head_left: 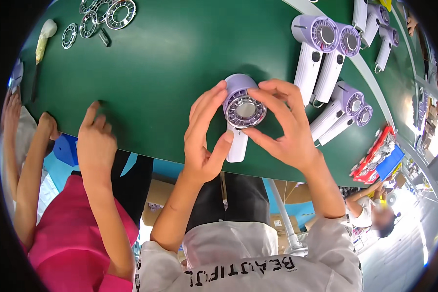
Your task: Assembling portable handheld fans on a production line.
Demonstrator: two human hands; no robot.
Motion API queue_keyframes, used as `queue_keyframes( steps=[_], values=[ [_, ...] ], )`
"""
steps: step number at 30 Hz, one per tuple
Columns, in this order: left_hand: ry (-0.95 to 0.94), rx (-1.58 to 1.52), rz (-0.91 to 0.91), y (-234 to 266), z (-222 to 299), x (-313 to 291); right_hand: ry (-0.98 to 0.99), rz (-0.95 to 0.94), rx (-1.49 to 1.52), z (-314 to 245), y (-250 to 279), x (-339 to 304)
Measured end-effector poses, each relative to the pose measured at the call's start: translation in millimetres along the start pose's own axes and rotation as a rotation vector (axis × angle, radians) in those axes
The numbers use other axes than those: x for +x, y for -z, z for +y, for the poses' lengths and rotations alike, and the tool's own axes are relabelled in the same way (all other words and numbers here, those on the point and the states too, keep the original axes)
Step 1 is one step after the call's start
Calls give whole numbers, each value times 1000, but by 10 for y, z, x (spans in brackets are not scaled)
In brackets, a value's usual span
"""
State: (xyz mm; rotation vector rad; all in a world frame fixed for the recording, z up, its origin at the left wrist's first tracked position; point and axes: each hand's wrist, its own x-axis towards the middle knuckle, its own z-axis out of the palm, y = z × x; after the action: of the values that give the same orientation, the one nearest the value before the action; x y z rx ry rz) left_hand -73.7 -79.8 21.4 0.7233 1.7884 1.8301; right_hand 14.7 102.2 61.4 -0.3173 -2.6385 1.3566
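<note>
Between my hands is a handheld fan (240, 83) with a lilac round head and a white handle (236, 148). Its silver ring-shaped front grille (246, 111), with a shiny disc at the centre, faces up toward me. My left hand (203, 134) grips the fan from the left, fingers along the head and thumb by the top of the handle. From the right, my right hand (291, 126) curls round the grille, its fingertips on the upper rim and its thumb at the lower rim. Whether the grille is fully seated cannot be made out.
Several finished-looking lilac-and-white fans (321, 39) lie at the right by a pale curved rail (374, 82). Loose silver rings (120, 14) lie far left on the green table (155, 63), near a brush-like tool (45, 36). A co-worker's hand (97, 141) rests at the left edge.
</note>
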Motion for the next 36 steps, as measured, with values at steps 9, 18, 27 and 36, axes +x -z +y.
queue_keyframes(
  steps=[9, 18, 27, 36],
  values=[
    [-34, 4, -1, -75, -89, 25, 37, -18, -29, -19, 111, 59],
    [9, -48, -9, -87, -69, 52, 144, -181, -179, -94, 274, 255],
    [39, -119, 38, -180, -85, -3, 71, -184, -233, -121, 278, 250],
    [39, -109, 40, -209, -154, -27, -91, -143, 10, -30, 230, 84]
  ],
)
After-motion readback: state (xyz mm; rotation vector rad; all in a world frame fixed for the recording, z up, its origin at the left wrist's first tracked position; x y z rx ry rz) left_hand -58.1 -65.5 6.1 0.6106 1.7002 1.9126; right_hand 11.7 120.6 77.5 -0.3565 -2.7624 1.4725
